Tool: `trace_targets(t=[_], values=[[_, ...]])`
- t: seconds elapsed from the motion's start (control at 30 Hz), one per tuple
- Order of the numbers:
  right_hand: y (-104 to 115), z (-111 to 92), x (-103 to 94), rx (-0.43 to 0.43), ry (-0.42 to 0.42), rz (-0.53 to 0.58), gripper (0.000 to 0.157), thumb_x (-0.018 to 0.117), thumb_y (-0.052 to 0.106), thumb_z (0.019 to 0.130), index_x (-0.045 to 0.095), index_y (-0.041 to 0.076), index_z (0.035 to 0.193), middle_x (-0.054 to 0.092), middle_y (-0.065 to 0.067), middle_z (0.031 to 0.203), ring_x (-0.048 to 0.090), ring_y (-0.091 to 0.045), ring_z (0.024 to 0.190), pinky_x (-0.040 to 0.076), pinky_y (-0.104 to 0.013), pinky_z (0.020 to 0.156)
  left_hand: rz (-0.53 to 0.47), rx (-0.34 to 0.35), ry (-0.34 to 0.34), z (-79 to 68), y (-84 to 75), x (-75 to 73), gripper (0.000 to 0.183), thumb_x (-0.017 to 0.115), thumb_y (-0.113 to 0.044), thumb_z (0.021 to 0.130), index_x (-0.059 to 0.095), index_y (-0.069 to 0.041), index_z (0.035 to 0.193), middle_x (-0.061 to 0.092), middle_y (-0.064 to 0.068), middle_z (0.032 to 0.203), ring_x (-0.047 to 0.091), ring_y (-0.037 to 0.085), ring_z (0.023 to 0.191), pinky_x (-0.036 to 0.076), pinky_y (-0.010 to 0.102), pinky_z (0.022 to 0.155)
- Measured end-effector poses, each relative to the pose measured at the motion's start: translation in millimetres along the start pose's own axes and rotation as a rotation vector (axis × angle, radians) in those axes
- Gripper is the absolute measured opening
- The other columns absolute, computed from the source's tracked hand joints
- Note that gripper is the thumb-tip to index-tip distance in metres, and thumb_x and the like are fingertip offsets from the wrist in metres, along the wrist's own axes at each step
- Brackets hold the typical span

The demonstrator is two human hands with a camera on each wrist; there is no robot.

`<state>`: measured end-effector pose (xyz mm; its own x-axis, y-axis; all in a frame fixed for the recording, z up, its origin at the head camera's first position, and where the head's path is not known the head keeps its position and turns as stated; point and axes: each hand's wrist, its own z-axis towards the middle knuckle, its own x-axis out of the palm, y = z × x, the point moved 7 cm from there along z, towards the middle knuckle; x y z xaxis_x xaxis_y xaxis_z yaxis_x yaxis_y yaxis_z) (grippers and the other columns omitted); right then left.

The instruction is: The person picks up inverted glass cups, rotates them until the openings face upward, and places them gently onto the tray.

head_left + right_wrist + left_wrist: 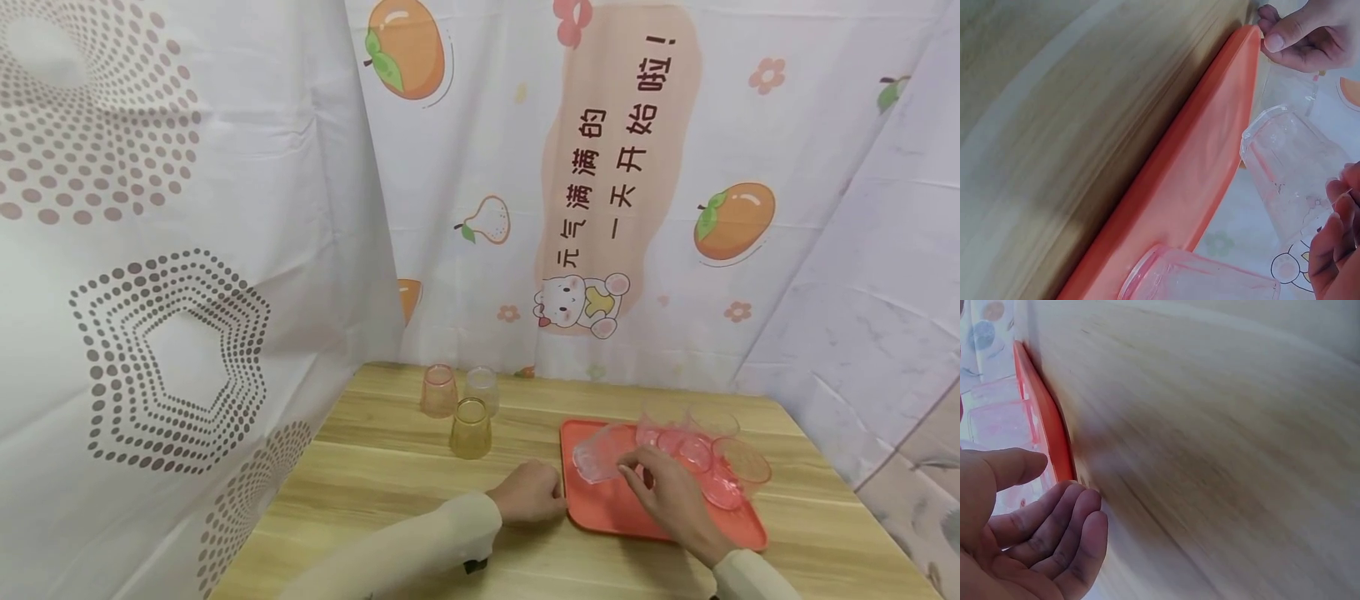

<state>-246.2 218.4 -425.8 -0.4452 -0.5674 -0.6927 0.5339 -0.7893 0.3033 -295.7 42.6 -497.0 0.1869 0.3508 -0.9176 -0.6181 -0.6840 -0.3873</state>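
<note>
A clear tumbler [597, 454] is tilted over the left part of the red tray [607, 514], its thick base toward the left. My right hand [669, 492] pinches this tumbler near its rim, fingertips and thumb together in the head view. In the right wrist view the tumbler [1288, 165] hangs above the tray's surface. My left hand [531, 493] is at the tray's near left edge, fingers curled. Seen from the left wrist, the tray's edge [1054, 434] passes between the thumb and the fingertips. Several pinkish tumblers [693, 452] stand on the tray's right half.
On the wooden table [390, 492], left of the tray, a pink tumbler [438, 392], a clear one [483, 385] and an amber one [471, 429] stand close together. Printed curtains [465, 150] hang behind the table and along its left side.
</note>
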Motion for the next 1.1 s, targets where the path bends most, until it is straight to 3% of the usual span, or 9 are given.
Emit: trace_targets(t=[0.27,0.53,0.9,1.1], values=[[-5.6,4.0,0.9,-0.022,0.006,-0.041,0.019,0.079,0.009,0.077,0.068,0.019,0.088,0.052,0.016,0.076,0.042,-0.004,0.056,0.032,-0.018,0.047,0.046,0.052,-0.029,5.3,-5.6,5.1,0.045,0.068,-0.027,0.082,0.043,-0.019,0.045,0.029,-0.013,0.041,0.026,-0.001,0.038,0.023,0.018,0.036],[-14.2,11.6,2.4,-0.017,0.010,-0.105,0.018,0.079,0.011,0.076,0.068,0.020,0.087,0.044,0.016,0.071,0.035,0.001,0.054,0.028,-0.019,0.042,0.053,0.019,-0.015,10.1,-6.3,8.8,0.042,0.069,-0.026,0.081,0.046,-0.019,0.047,0.033,-0.012,0.045,0.030,0.000,0.040,0.027,0.018,0.037],[-20.7,23.2,5.4,-0.088,0.006,-0.153,0.016,0.079,0.012,0.076,0.069,0.017,0.087,0.060,0.010,0.080,0.045,0.001,0.057,0.037,-0.019,0.044,0.019,-0.044,0.010,11.1,-4.5,10.4,0.041,0.070,-0.028,0.082,0.049,-0.018,0.049,0.035,-0.012,0.043,0.030,0.001,0.036,0.027,0.019,0.035],[-26.8,29.2,10.4,-0.086,0.024,-0.162,0.017,0.080,0.010,0.074,0.070,0.016,0.086,0.061,0.007,0.084,0.051,-0.004,0.059,0.039,-0.020,0.046,0.025,-0.031,0.001,10.3,-6.1,8.4,0.042,0.071,-0.028,0.082,0.049,-0.018,0.047,0.035,-0.012,0.043,0.029,0.001,0.036,0.026,0.019,0.035]])
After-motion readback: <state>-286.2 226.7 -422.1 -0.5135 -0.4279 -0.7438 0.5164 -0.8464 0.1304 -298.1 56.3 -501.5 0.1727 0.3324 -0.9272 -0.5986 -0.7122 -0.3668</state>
